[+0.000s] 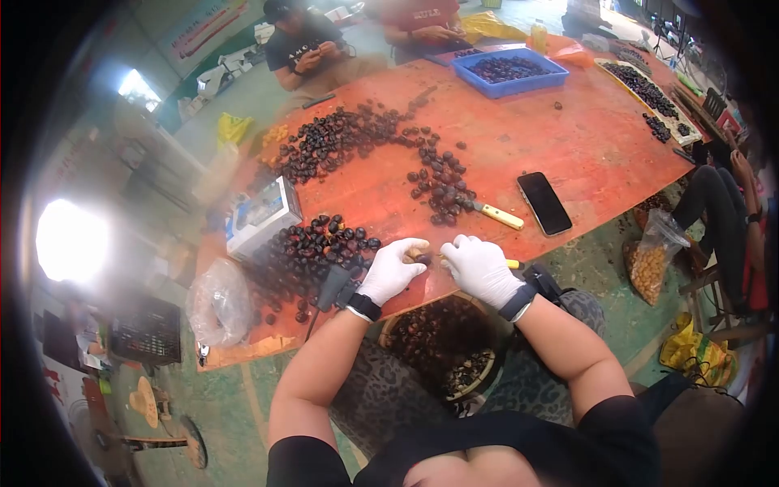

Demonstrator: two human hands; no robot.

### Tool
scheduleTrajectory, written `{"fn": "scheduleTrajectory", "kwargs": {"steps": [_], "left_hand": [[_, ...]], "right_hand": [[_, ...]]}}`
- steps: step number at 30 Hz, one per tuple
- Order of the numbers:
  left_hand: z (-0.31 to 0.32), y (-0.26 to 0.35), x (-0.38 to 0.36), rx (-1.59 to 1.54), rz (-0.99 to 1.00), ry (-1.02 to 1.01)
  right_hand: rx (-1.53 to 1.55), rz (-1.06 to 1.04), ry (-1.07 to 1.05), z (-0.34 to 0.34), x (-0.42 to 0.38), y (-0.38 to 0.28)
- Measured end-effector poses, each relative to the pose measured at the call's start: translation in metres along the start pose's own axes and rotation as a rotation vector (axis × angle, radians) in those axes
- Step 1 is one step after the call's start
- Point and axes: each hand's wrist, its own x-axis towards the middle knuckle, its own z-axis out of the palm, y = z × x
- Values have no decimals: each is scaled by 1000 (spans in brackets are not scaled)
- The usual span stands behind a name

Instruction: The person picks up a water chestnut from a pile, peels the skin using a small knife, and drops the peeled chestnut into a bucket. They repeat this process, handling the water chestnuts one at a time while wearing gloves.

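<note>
Left hand (391,270), gloved in white, is pinching a dark chestnut (422,258) at the near edge of the orange bench (584,154). Right hand (480,268), also gloved, is closing around a yellow-handled knife (513,264), its blade hidden. A heap of chestnuts (312,243) is lying just left; a phone (544,203) is resting further back.

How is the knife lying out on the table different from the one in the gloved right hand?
The knife on the table lies free beside scattered chestnuts, its whole pale handle showing. The held knife is mostly hidden by the right hand; only its yellow handle end shows. Both have light handles.
</note>
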Motion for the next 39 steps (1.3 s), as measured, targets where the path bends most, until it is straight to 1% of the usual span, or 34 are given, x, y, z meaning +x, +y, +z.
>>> {"fn": "scheduleTrajectory", "kwargs": {"steps": [1, 4, 7, 10, 13, 17, 23, 26, 30, 34, 37, 38, 39], "left_hand": [[0, 7, -2, 42, 30, 25], [-3, 15, 0, 248, 53, -12], [-1, 11, 0, 210, 87, 6], [-1, 16, -1, 238, 56, -3], [0, 13, -1, 161, 10, 10], [1, 7, 1, 169, -13, 35], [5, 10, 2, 194, -3, 79], [7, 11, 2, 206, -7, 94], [8, 9, 2, 203, 18, 111], [6, 12, 1, 185, 7, 82], [-5, 12, 0, 329, 25, 106], [-15, 11, -2, 315, 0, 114], [-27, 8, -3, 416, -13, 95]], "right_hand": [[-19, -29, -3, 1, 1, -1], [-17, -77, 18, 3, 2, -2], [-15, -79, 36, 6, 4, -4], [-4, -103, 53, 9, 8, -6], [-20, -99, 14, 14, 8, -6], [-129, -15, -100, 6, 6, 1], [-86, -4, 8, 10, 6, -7], [-45, -13, 3, 13, 11, -12], [-46, 32, -86, 8, 10, -13], [-44, 28, -97, 7, 4, -11], [-38, 44, -115, 5, 4, -7], [-23, 60, -106, 5, 2, -4], [-9, 77, -96, 4, 1, 0]]}}
